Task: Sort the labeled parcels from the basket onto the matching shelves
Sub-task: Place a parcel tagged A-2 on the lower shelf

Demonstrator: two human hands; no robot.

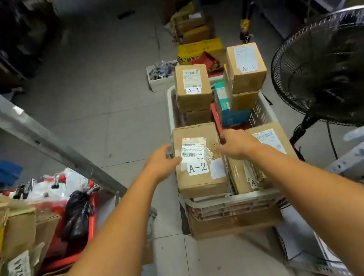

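The A-2 parcel [202,177] sits in the near left corner of the white basket [231,198]. Its labelled face is up and its long axis runs from near to far. The printed "A-2" reads upright from the wearer's side, so the top of the label points to the far end. The parcel's near edge lies just at the basket's near rim.

The left hand [163,162] grips the parcel's left edge, with the thumb lying on the top face beside the shipping label. The right hand [236,143] grips the right edge, thumb on top by a crinkled patch of tape. The fingers of both hands curl over the sides, and their tips are blurred or hidden behind the box.

At the far end of the basket stand two taller parcels, each marked A-1: the left one [192,86] and the right one [246,66]. A blue box [232,116] is wedged between them, mostly hidden.

To the right of the A-2 parcel, another brown parcel [272,140] is partly covered by the right forearm. Beside it, a lower label shows only an "A", and the rest is cut off. The small print on the shipping labels is too small to read.

A black fan [331,66] stands to the right. A metal shelf post [32,135] slants across the left.
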